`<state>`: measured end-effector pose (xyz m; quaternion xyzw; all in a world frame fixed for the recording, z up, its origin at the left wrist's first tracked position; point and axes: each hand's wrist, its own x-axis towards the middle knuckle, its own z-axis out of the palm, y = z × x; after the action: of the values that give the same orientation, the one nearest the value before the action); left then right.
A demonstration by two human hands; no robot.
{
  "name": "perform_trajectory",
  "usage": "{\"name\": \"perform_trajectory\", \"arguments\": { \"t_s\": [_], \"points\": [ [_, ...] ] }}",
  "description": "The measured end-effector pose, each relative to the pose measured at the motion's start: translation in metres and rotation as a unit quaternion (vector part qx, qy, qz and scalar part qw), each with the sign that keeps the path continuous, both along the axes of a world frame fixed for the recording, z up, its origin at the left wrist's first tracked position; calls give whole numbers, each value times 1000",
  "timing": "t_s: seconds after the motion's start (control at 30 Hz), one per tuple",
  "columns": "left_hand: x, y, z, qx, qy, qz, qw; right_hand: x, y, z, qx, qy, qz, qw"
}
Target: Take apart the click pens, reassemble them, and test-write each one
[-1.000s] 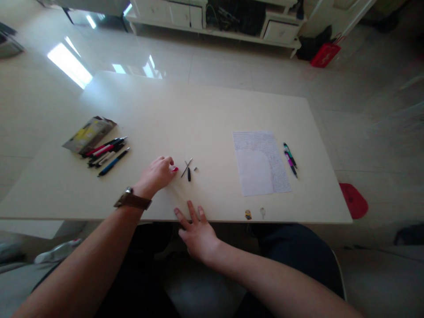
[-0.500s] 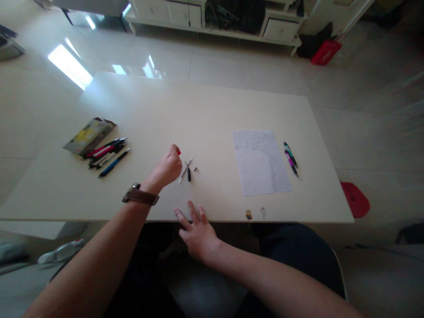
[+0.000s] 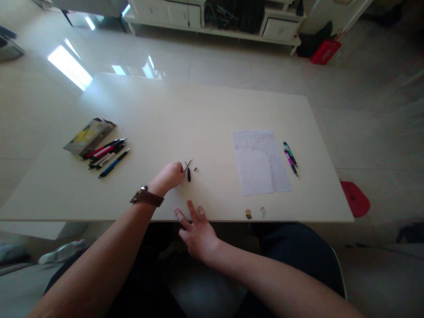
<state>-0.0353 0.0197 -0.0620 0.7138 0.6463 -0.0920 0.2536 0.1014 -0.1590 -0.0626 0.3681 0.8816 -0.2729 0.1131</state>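
Observation:
My left hand (image 3: 173, 175), with a brown watch at the wrist, is closed and rests on the table beside some small pen parts. What its fingers hold is hidden. A thin refill (image 3: 188, 164) sticks out to the right of the fingers. Just right of the hand lies a black pen part (image 3: 189, 175), and a small dark piece (image 3: 195, 168) is further right. My right hand (image 3: 198, 232) lies at the table's front edge, fingers spread, holding nothing.
Several pens (image 3: 105, 152) lie beside a grey and yellow pouch (image 3: 88, 136) at the left. A written sheet (image 3: 258, 170) lies at the right, with a purple pen (image 3: 291, 164) and a green pen (image 3: 289, 152) beyond it. Two stickers are near the front edge.
My left hand has come down and slightly right, toward the pen parts, and now covers the refill's lower end. The red thing seen at its fingers is out of sight. My right hand is still.

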Motion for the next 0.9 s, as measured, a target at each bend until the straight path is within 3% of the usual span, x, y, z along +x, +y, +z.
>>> {"name": "perform_trajectory", "arguments": {
  "t_s": [0.2,0.3,0.37,0.43,0.53,0.6,0.63,0.7,0.8,0.9],
  "points": [
    [4,-1,2,-18,28,3,999,1,-2,3,16,9,6,1000],
    [5,0,13,4,-42,3,999,6,11,16,30,65,-6,997],
    [7,0,23,19,-137,-10,990,14,31,29,14,133,-69,989],
    [10,-1,32,29,-237,-24,971,26,57,40,-6,218,-247,944],
    [17,-7,41,26,-338,-47,940,48,95,47,-24,355,-474,806],
    [22,-11,44,2,-373,-71,925,59,113,45,-52,437,-528,727],
    [25,-13,45,-12,-384,-82,920,63,118,44,-63,462,-535,705],
    [29,-18,46,-34,-393,-99,914,66,121,42,-62,481,-525,699],
    [31,-22,49,-46,-392,-112,912,66,119,45,-14,460,-502,732],
    [30,-24,50,-39,-386,-117,914,66,117,53,28,482,-510,712]
  ]
}}
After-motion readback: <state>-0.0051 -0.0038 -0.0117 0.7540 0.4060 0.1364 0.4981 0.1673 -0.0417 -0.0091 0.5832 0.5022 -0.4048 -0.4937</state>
